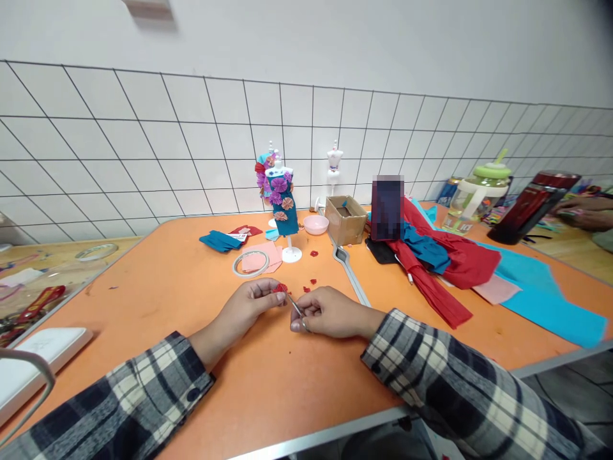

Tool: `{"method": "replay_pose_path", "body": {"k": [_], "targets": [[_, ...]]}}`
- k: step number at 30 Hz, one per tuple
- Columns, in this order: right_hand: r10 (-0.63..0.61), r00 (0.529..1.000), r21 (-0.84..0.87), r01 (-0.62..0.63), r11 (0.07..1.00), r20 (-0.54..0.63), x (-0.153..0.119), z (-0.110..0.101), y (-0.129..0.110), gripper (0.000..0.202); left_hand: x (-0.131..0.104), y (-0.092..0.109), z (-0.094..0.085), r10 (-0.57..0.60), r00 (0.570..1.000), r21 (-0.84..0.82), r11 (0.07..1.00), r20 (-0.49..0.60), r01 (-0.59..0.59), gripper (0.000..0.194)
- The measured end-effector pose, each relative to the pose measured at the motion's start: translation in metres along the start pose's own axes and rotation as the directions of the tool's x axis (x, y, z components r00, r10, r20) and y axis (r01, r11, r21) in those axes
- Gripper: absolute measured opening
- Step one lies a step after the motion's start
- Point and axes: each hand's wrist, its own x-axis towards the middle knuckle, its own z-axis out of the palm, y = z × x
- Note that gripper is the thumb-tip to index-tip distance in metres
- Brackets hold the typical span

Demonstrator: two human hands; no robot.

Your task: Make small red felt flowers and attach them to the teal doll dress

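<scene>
Between the thumb and fingers of my left hand (253,300) is a small piece of red crepe paper (280,289). My right hand (330,311) grips a small pair of scissors (295,306), its fingers curled round the handles. The scissors' tips point up and left, reaching the red piece; whether the blades are apart I cannot tell. Small red paper scraps (307,289) lie on the table just beyond my hands. Farther back stands a little dress-form mannequin (286,211) in a teal paper dress with purple and peach rosettes.
A roll of tape (251,263) lies on pink paper at the left. Behind are a pink bowl (316,224), a cardboard box (345,220) and a bare mannequin (334,167). Red crepe paper (467,259), blue sheets (550,300), a jug (476,198) and a dark red flask (531,207) occupy the right.
</scene>
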Motion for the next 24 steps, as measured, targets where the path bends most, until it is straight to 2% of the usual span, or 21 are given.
{"method": "replay_pose_path", "body": {"k": [6, 11, 18, 24], "targets": [[-0.001, 1.000, -0.007, 0.001, 1.000, 0.020, -0.0018, -0.0022, -0.0019, 0.030, 0.0011, -0.0030, -0.0020, -0.012, 1.000, -0.008, 1.000, 0.021, 0.012, 0.023], [-0.005, 1.000, 0.007, 0.005, 1.000, 0.018, -0.0001, -0.0019, 0.0006, 0.030, 0.0016, -0.0031, -0.0009, -0.012, 1.000, -0.029, 1.000, 0.000, 0.012, 0.024], [-0.016, 1.000, -0.039, 0.016, 0.999, -0.005, -0.0011, -0.0015, -0.0021, 0.030, -0.0004, -0.0003, 0.0018, -0.029, 1.000, -0.143, 0.989, 0.012, 0.030, 0.022], [-0.029, 1.000, -0.061, 0.029, 0.998, -0.006, -0.0031, -0.0027, -0.0031, 0.032, -0.0003, -0.0011, 0.0027, -0.036, 0.999, -0.157, 0.987, -0.003, 0.035, 0.022]]}}
